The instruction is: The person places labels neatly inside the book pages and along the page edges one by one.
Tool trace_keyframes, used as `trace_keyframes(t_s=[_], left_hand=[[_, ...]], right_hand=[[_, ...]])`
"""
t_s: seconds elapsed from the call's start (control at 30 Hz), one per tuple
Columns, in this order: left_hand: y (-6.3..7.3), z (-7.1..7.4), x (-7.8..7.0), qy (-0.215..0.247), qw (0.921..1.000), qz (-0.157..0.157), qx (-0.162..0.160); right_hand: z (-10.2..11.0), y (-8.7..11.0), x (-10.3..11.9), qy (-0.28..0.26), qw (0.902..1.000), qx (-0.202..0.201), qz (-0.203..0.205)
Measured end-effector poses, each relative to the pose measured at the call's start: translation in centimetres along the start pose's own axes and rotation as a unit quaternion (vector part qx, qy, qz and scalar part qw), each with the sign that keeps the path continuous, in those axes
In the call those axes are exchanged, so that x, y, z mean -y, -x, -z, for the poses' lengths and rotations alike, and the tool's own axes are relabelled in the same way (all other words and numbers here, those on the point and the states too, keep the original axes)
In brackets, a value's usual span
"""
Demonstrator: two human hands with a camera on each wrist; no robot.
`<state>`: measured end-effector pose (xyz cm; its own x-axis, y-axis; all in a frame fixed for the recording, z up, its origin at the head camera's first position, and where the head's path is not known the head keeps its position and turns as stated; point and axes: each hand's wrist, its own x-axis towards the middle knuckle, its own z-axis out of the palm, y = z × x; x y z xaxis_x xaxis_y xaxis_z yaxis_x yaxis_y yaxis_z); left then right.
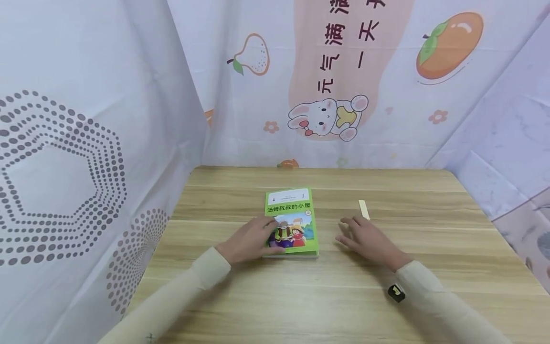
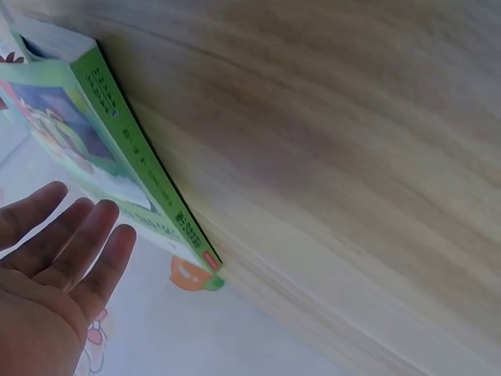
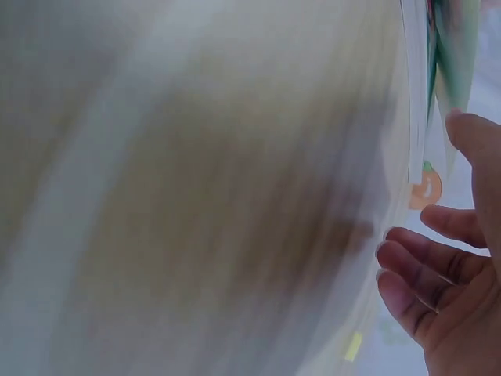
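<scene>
A green picture-covered book (image 1: 296,208) lies closed on the wooden table, its cover lifting slightly at the near edge. Over the left part of that cover is my left hand (image 1: 253,239), fingers spread and relaxed; the left wrist view shows the green spine (image 2: 145,157) with the palm (image 2: 39,313) close by. To the right of the book, my right hand (image 1: 371,241) hovers with loosely bent fingers and nothing in them. Just beyond its fingers lies a small pale yellow strip (image 1: 364,209), seen also as a yellow bit (image 3: 353,346) in the right wrist view.
The wood-grain table (image 1: 275,301) runs back to a printed curtain (image 1: 275,95) with a rabbit and fruit. Another patterned curtain (image 1: 64,167) hangs along the left side. A small black device (image 1: 396,293) sits at the right sleeve.
</scene>
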<state>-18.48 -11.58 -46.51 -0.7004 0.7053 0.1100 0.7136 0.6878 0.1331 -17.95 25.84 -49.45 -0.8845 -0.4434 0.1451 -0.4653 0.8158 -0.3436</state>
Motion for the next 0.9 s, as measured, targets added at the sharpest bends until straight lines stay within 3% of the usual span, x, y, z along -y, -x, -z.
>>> trace_keyframes(t_s=[0.63,0.9], left_hand=[[0.0,-1.4,-0.5,-0.039,0.9987,-0.02,0.026],[-0.1,-1.0,-1.0,-0.033,0.9989,-0.017,0.027]], right_hand=[[-2.0,-0.1,4.5,0.002,0.9944,0.104,0.019],[-2.3,-0.6,5.8,0.011,0.9933,0.113,0.021]])
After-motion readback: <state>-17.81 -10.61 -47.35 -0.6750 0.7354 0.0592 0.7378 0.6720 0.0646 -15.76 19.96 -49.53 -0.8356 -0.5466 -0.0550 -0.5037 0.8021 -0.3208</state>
